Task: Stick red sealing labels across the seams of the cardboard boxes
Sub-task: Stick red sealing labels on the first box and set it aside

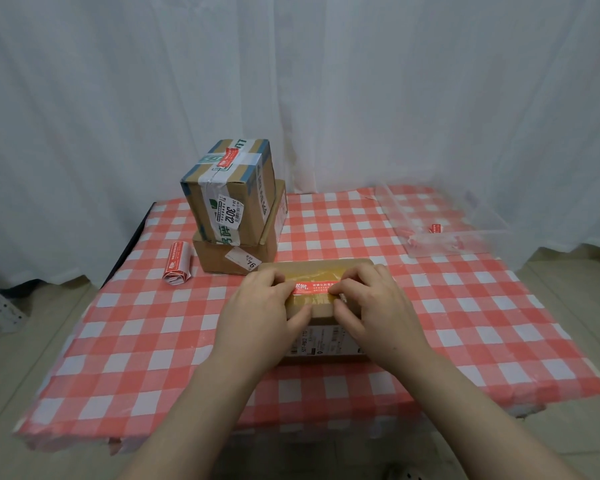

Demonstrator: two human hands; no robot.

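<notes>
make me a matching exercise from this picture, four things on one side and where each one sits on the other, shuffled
Things
1. roll of labels
2. box marked 3012
3. clear tray
4. red label

Places
A. on top of a plain box
B. on the near box, touched by the left hand and right hand
C. far right of the checked cloth
D. lying left of the two stacked boxes

Pairs: 1-D, 2-A, 3-C, 4-B
</notes>
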